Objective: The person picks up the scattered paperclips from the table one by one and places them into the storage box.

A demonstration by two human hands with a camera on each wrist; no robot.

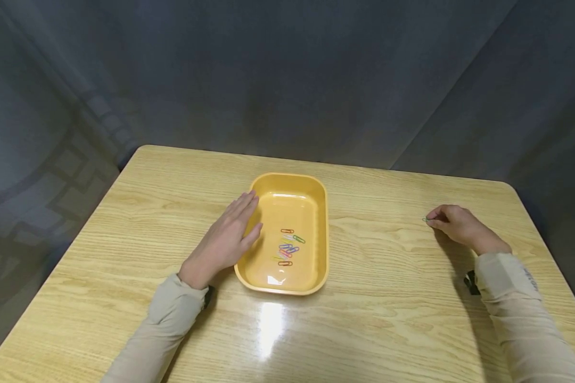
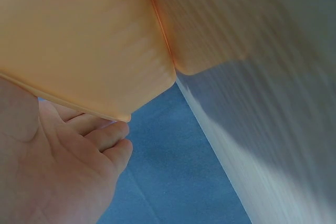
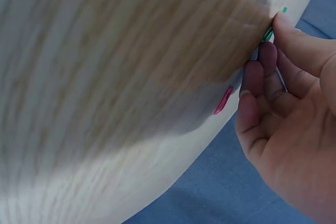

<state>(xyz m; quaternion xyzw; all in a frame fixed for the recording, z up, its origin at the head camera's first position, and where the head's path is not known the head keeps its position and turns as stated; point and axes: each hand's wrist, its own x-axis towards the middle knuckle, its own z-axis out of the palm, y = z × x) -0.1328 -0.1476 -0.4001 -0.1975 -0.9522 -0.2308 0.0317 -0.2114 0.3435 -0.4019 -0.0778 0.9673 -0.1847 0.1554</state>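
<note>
A yellow rectangular tray (image 1: 297,213) stands on the wooden table, and several coloured paper clips (image 1: 292,249) lie on its floor. My left hand (image 1: 227,229) rests at the tray's left rim, its fingers fairly straight and the thumb reaching over the inside. Seen from the left wrist, the fingers (image 2: 107,136) lie along the rim. Off to the right, my right hand (image 1: 460,223) pinches a green paper clip (image 3: 268,34) between thumb and fingertips, low over the tabletop. A pink paper clip (image 3: 223,100) lies on the table beside those fingers; the hand hides it from the head view.
The light wooden table (image 1: 374,287) extends around the tray, with rounded far corners. Dark grey-blue curtains (image 1: 287,80) hang close behind its far edge and along the sides. A bright light reflection (image 1: 270,324) shows on the wood in front of the tray.
</note>
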